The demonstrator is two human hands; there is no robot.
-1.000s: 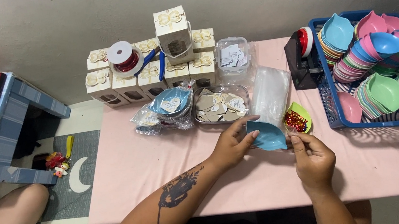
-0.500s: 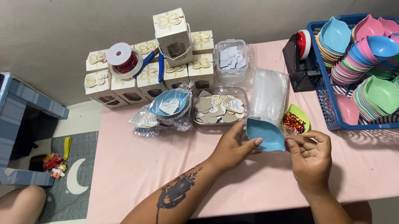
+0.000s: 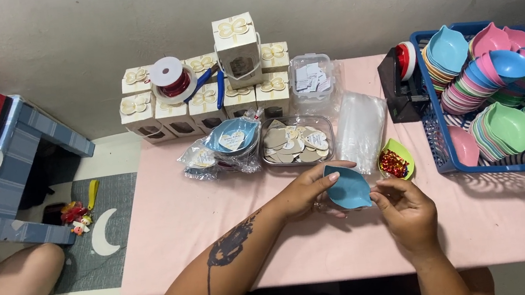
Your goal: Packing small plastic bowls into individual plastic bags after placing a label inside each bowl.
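**Blue dish held between both hands over the pink worktop**

The left hand (image 3: 304, 195) has its grip clamped on a blue leaf-shaped dish (image 3: 348, 190), thumb on the upper rim and fingers beneath. The right hand (image 3: 405, 210) pinches the dish's right tip with its grip closed. The dish is lifted just above the pink worktop (image 3: 220, 238). Just beside it lies a green dish of red wrapped sweets (image 3: 396, 160). Behind are a stack of clear bags (image 3: 360, 126), a tray of heart tags (image 3: 295, 140) and gift boxes (image 3: 204, 101). A blue basket (image 3: 437, 147) of coloured dishes stands at the right.
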